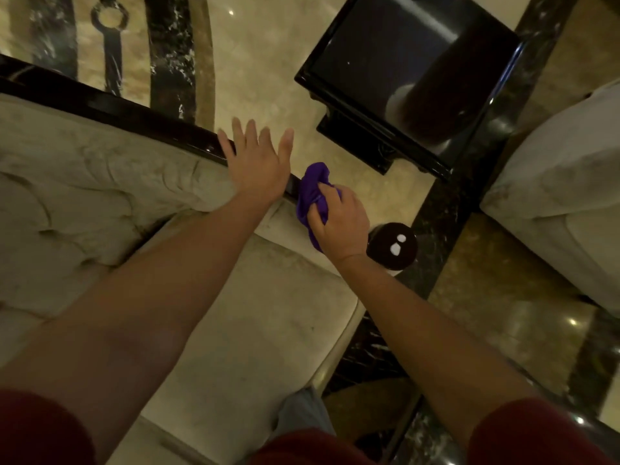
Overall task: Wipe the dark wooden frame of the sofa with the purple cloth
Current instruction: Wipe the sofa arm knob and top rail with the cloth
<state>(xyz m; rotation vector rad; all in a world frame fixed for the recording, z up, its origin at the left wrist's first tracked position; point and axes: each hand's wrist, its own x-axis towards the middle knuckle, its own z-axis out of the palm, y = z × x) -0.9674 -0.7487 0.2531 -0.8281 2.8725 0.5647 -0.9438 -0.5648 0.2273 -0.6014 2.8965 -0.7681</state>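
Note:
The sofa's dark wooden frame (141, 120) runs as a glossy rail from the upper left down to the middle, along the top of the beige cushioned back. My left hand (256, 162) lies flat on the rail with its fingers spread, holding nothing. Just right of it, my right hand (339, 221) grips the bunched purple cloth (313, 193) and presses it against the rail's lower end. Below that hand the frame ends in a round dark knob (392, 245) with bright reflections.
A glossy black side table (412, 75) stands on the marble floor just beyond the sofa. A second beige sofa (563, 196) fills the right side. The beige seat cushion (255, 323) lies under my arms.

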